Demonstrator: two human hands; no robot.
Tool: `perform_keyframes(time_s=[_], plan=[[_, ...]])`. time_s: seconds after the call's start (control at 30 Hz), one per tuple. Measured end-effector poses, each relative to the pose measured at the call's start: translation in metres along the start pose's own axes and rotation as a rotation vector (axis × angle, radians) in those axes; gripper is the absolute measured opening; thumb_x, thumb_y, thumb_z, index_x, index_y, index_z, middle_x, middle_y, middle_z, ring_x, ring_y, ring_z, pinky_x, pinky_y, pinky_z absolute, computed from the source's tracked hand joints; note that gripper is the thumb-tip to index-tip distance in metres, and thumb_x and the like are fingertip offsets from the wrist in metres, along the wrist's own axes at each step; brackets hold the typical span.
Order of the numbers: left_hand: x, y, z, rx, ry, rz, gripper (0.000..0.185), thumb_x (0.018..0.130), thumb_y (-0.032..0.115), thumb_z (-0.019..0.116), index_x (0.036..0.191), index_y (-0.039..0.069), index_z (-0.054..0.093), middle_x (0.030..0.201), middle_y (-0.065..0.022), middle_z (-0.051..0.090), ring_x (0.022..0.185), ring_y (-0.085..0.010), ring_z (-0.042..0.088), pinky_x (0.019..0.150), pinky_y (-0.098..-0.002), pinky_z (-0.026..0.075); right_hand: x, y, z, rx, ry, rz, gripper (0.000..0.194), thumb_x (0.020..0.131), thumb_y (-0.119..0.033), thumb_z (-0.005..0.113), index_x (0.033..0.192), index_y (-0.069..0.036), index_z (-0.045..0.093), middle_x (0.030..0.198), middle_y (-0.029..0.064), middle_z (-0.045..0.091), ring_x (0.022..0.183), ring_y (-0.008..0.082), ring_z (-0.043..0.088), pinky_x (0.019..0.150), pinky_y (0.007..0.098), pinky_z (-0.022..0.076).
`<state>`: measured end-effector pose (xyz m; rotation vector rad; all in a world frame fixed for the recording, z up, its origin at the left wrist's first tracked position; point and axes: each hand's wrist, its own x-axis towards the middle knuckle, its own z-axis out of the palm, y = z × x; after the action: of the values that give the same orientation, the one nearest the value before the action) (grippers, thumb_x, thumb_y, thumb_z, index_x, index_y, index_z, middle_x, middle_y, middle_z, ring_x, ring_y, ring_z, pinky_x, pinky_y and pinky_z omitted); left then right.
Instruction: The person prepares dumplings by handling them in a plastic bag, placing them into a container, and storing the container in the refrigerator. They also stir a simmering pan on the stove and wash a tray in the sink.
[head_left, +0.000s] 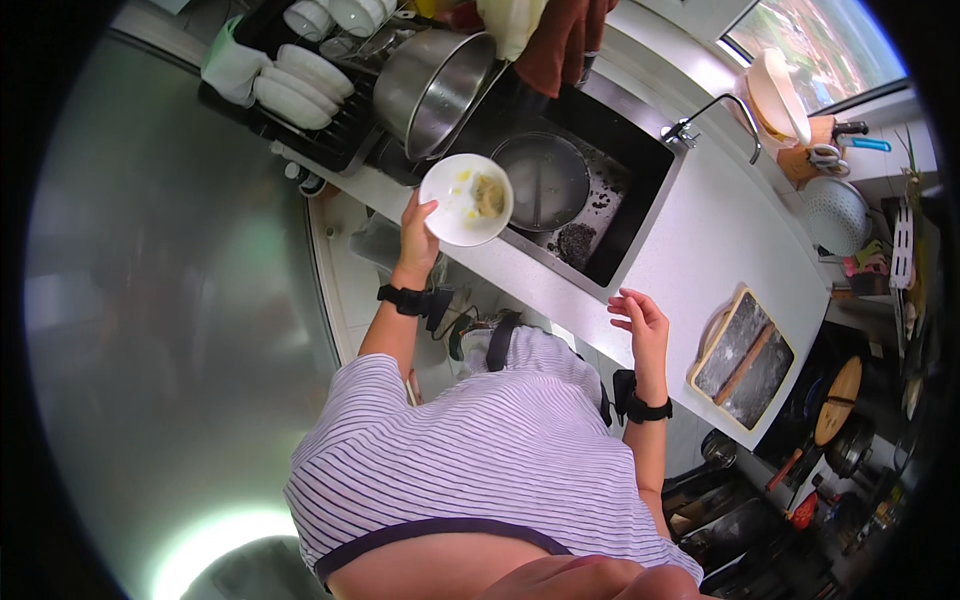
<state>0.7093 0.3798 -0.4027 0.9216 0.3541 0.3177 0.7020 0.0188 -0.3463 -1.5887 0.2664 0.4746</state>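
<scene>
My left hand (421, 234) grips a white bowl (442, 217) by its near-left rim, the thumb over the edge. Inside the bowl lie a brownish-green lump of food (489, 198) and some yellow bits. It is held over the counter's front edge, beside the sink (637, 217). In the sink sits a round pan (551, 180) of cloudy water, with a long thin thing across it that I cannot make out. A dark scouring pad (576, 244) lies near the basin's front. My right hand (642, 319) is empty, its fingers apart and slightly curled, by the sink's front right corner.
A large steel bowl (427, 82) leans at the sink's left, by a dish rack (345, 142) with white bowls (300, 90). The faucet (679, 133) stands behind the sink. On the right counter lies a floured board (765, 375) bearing a rolling pin (742, 364).
</scene>
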Motion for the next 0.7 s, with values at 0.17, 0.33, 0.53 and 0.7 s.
perform_keyframes(time_s=[0.17,0.33,0.53,0.7], plan=[[-0.054,0.018,-0.079,0.192,0.418,0.085,0.042,0.082,0.018,0.055,0.12,0.001,0.048,0.111,-0.0095,0.056,0.101,-0.0193,0.054,0.088,-0.034,0.043,0.014,0.001,0.018,-0.019,-0.105,0.01,0.024,0.093,-0.018,0.05,0.107,-0.001,0.061,0.094,0.0107,0.067,0.085,0.0174,0.065,0.07,0.0276,0.0531],[-0.074,0.004,-0.125,1.123,0.898,0.145,0.051,0.073,0.03,0.065,0.114,0.006,0.048,0.105,-0.0095,0.054,0.09,-0.0268,0.057,0.074,-0.0403,0.049,0.017,0.006,0.027,-0.032,-0.184,0.036,0.024,0.093,-0.017,0.05,0.108,-0.001,0.061,0.094,0.0107,0.067,0.085,0.0172,0.065,0.07,0.0274,0.0531],[-0.05,-0.037,-0.132,1.779,0.968,0.13,0.054,0.065,0.033,0.07,0.109,0.011,0.049,0.102,-0.0129,0.049,0.101,-0.0339,0.048,0.071,-0.0471,0.05,0.013,0.007,0.015,-0.068,-0.187,0.022,0.025,0.093,-0.017,0.05,0.108,-0.001,0.061,0.094,0.0109,0.067,0.085,0.0174,0.065,0.069,0.0275,0.0532],[-0.048,-0.03,-0.134,1.866,0.896,0.229,0.053,0.066,0.032,0.07,0.109,0.01,0.049,0.103,-0.0126,0.049,0.102,-0.0342,0.048,0.071,-0.0469,0.05,0.005,0.015,-0.005,-0.036,-0.111,0.04,0.025,0.093,-0.018,0.05,0.108,-0.001,0.061,0.094,0.0115,0.067,0.085,0.0179,0.065,0.068,0.0276,0.0534]])
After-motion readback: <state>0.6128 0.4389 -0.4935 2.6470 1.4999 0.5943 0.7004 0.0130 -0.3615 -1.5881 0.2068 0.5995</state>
